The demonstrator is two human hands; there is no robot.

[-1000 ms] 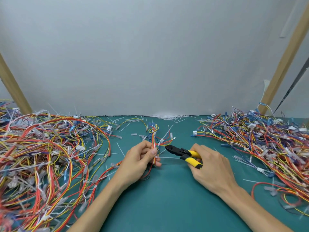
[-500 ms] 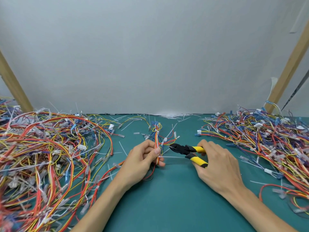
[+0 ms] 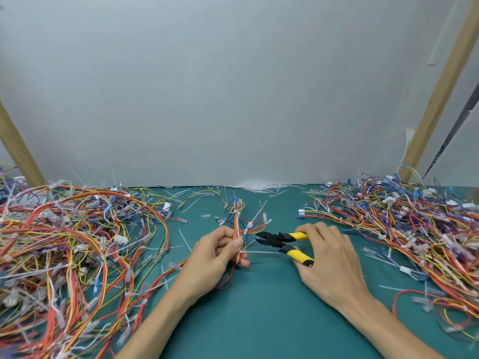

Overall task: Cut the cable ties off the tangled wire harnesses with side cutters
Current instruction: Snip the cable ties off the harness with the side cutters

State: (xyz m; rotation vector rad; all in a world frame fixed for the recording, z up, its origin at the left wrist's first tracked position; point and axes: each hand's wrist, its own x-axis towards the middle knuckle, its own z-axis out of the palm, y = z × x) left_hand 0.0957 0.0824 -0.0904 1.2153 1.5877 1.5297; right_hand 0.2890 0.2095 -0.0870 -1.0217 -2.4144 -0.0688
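My left hand (image 3: 216, 255) grips a small wire harness (image 3: 237, 221) of red, yellow and blue wires, held upright above the green mat (image 3: 259, 320). A white cable tie (image 3: 261, 252) sticks out to the right from the bundle just below my thumb. My right hand (image 3: 329, 257) holds the side cutters (image 3: 282, 242) by their yellow and black handles. The black jaws are slightly apart and point left, a short way from the harness and just above the tie's tail.
A large tangle of harnesses (image 3: 64, 250) covers the left of the mat and another pile (image 3: 414, 229) fills the right. Cut white ties (image 3: 259, 188) lie along the back edge by the grey wall. Wooden posts (image 3: 440, 86) lean at both sides.
The cutters' jaws have opened a little and edged closer to the harness. Both hands have shifted slightly right in the view.
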